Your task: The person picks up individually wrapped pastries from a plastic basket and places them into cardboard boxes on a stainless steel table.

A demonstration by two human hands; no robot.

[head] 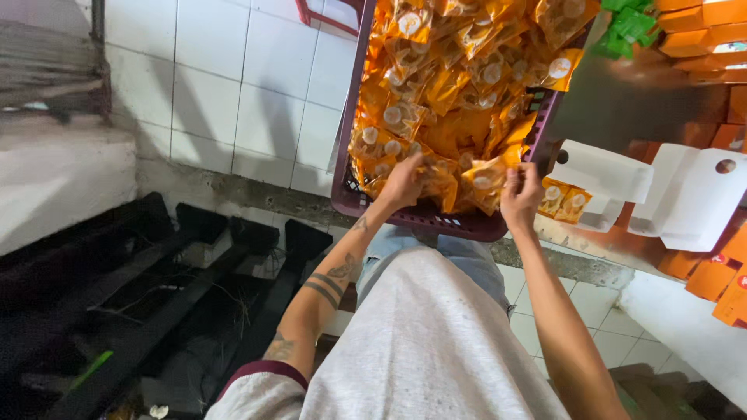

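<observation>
Across the upper middle of the frame sits a maroon plastic crate [436, 219], its slotted near wall right at the person's waist, so both hands reach in without leaning. It is heaped with orange-yellow snack packets [459, 78], each bearing a pale round mark; they lie loose and overlapping, dumped rather than stacked.

Right of the crate, a dark work surface [622, 117] carries white unfolded carton blanks [692, 194], lying flat and open, with round holes in them. Orange cartons [700, 31] stack at upper right; more orange ones [720, 272] sit at the right edge below the blanks. Green wrappers [626, 27] bunch near the top right.

Two further packets [564, 200] rest just outside the crate's right corner, beside the blanks, set within easy reach.

Left hand [403, 185]: tattooed forearm, fingers curled down into the pile at the crate's near edge, closed on a packet [440, 183] there as far as can be judged; fingertips are buried.

Right hand [521, 194]: over the crate's near right corner, fingers pinched together on the edge of another packet [486, 180], lifting it slightly off the heap.

Lower left shows dark grating [156, 295] against a white tiled wall [233, 93].
</observation>
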